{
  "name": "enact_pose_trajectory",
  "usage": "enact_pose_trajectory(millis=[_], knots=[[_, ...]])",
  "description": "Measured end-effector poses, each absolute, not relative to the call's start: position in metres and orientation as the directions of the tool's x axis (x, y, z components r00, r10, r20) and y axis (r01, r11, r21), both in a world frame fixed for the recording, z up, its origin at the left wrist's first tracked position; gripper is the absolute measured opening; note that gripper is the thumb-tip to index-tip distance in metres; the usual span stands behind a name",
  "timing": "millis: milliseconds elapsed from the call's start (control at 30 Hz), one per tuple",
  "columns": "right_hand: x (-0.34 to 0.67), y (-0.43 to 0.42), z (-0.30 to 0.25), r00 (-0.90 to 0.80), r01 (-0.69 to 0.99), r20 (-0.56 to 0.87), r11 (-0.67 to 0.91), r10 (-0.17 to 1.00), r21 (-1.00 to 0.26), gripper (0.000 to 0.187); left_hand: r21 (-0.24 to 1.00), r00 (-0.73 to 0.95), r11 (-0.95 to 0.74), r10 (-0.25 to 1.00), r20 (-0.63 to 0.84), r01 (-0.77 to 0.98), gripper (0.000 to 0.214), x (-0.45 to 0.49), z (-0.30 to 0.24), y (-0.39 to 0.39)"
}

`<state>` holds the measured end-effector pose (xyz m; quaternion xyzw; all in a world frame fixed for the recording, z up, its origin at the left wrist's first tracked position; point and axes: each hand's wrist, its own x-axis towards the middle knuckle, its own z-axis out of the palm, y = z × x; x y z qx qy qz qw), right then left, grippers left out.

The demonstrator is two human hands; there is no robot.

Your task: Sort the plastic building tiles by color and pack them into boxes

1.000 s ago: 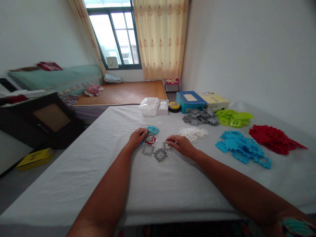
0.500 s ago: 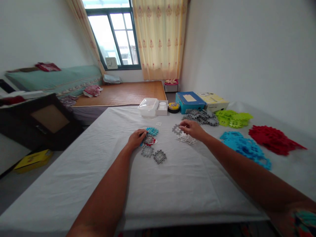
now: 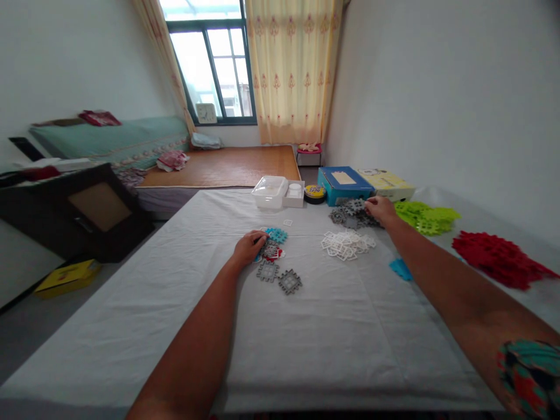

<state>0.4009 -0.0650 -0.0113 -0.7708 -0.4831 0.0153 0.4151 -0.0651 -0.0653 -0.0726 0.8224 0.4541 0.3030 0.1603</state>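
My left hand (image 3: 248, 246) rests with curled fingers on a small joined cluster of blue, red and grey interlocking tiles (image 3: 273, 251) at the middle of the white-clothed table (image 3: 306, 344). Two grey tiles (image 3: 280, 275) lie just in front of the cluster. My right hand (image 3: 381, 209) reaches far right to the grey tile pile (image 3: 347, 217), its fingertips pinched on a grey tile (image 3: 356, 205) at the pile's top. A heap of white tiles (image 3: 347, 244) lies between the two hands.
Green tiles (image 3: 426, 217), red tiles (image 3: 499, 259) and blue tiles (image 3: 400, 268), partly hidden by my right arm, lie on the right. A blue box (image 3: 343, 184), yellow box (image 3: 387, 182), round tin (image 3: 315, 192) and clear container (image 3: 270, 191) line the far edge.
My right hand picked up a grey tile beside the cluster and carried it away to the right, over the white heap to the grey pile. My left hand stayed on the cluster.
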Motion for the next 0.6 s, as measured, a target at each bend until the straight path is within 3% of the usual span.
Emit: enact_pose_trajectory(millis=[67, 133, 167, 233, 300, 367, 467, 600], knots=[[0.387, -0.072, -0.008, 0.508, 0.781, 0.46, -0.164, 0.728, -0.602, 0.025, 0.539, 0.409, -0.545, 0.839, 0.36, 0.643, 0.035, -0.065, -0.074, -0.064], [0.355, -0.088, -0.006, 0.364, 0.835, 0.494, -0.042, 0.79, -0.549, 0.027, 0.539, 0.41, -0.548, 0.836, 0.365, 0.639, 0.035, -0.065, -0.074, -0.064], [0.333, -0.1, -0.007, 0.236, 0.84, 0.47, 0.064, 0.85, -0.539, 0.026, 0.539, 0.407, -0.545, 0.838, 0.363, 0.643, 0.035, -0.064, -0.074, -0.064], [0.283, -0.129, -0.013, -0.2, 0.75, 0.316, 0.352, 0.927, -0.559, 0.025, 0.539, 0.397, -0.53, 0.848, 0.351, 0.655, 0.034, -0.063, -0.074, -0.065], [0.235, -0.159, -0.021, -0.509, 0.615, 0.271, 0.565, 0.817, -0.55, 0.028, 0.538, 0.394, -0.522, 0.853, 0.343, 0.662, 0.034, -0.063, -0.073, -0.066], [0.199, -0.183, -0.031, -0.691, 0.516, 0.269, 0.718, 0.671, -0.467, 0.041, 0.536, 0.399, -0.528, 0.849, 0.346, 0.659, 0.034, -0.062, -0.072, -0.067], [0.173, -0.201, -0.044, -0.746, 0.515, 0.284, 0.793, 0.602, -0.326, 0.05, 0.532, 0.4, -0.534, 0.845, 0.355, 0.656, 0.035, -0.062, -0.072, -0.067], [0.176, -0.203, -0.048, -0.697, 0.636, 0.296, 0.754, 0.653, -0.166, 0.031, 0.531, 0.404, -0.541, 0.841, 0.361, 0.652, 0.036, -0.063, -0.072, -0.067]])
